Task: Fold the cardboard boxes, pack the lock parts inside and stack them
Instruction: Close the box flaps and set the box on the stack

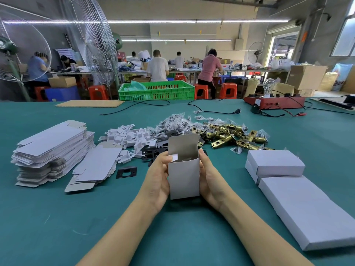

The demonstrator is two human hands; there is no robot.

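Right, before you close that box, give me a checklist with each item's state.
1. Box held upright by both hands, left hand and right hand gripping its sides: ok.
2. Top lid flap open and standing up, free to fold: ok.
3. Side flap tucked in: not ok, only partly bent under the left thumb.
4. All lock parts inside: cannot tell, only a dark shape shows.
5. Bottom end closed: cannot tell, hidden.
6. Space on the finished boxes stack at right: ok.
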